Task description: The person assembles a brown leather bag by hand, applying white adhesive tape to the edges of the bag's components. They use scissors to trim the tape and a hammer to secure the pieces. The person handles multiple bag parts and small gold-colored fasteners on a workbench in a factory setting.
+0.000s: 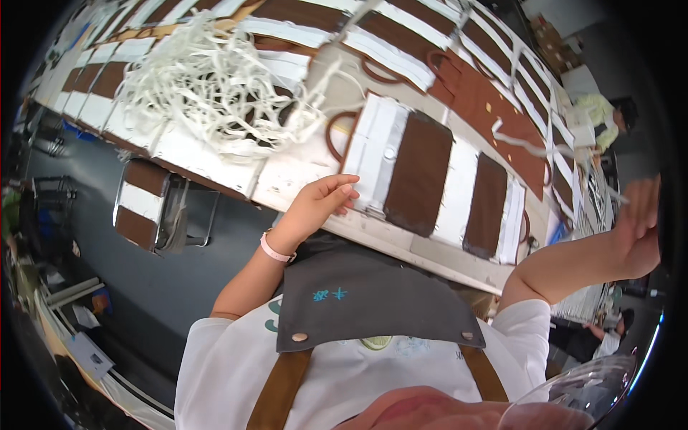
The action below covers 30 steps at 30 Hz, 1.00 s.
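A brown-and-white fabric panel lies on the table in front of me, with brown loop handles at its ends. At its left end is my left hand, the fingers loosely bent and apart, fingertips near the white border. Nothing shows in that hand. My right hand is raised far out to the right, blurred and partly cut by the dark rim. Its fingers look pinched on a whitish strip. Another length of white strip curls over a reddish-brown panel beyond the work.
A big tangled heap of white strips covers the table at the left. More brown-and-white panels lie in rows behind. A chair with panels over it stands at left. Another person is at the far right.
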{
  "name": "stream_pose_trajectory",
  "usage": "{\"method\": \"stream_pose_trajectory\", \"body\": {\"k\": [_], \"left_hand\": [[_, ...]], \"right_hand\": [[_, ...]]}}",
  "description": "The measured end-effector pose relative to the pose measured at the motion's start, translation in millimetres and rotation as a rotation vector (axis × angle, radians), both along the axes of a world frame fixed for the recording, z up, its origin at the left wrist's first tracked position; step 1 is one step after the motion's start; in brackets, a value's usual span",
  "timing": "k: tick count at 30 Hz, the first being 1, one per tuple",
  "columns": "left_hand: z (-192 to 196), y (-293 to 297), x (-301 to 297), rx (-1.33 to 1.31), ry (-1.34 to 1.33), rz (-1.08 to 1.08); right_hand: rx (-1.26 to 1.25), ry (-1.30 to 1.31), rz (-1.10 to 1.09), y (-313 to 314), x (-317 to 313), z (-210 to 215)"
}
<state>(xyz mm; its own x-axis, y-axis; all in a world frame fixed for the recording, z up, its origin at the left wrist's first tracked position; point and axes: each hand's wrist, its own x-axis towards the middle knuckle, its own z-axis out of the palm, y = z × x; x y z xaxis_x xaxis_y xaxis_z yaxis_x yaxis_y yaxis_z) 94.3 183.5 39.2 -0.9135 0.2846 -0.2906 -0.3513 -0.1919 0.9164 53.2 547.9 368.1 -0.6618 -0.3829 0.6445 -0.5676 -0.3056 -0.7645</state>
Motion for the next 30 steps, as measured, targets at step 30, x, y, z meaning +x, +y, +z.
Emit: {"method": "stream_pose_trajectory", "body": {"k": [30], "left_hand": [[63.7, 153.7, -32.1, -0.489, 1.187, -0.134]], "right_hand": [[0.779, 0.355, -1.196, -102.3, 36.8, -233.7]]}}
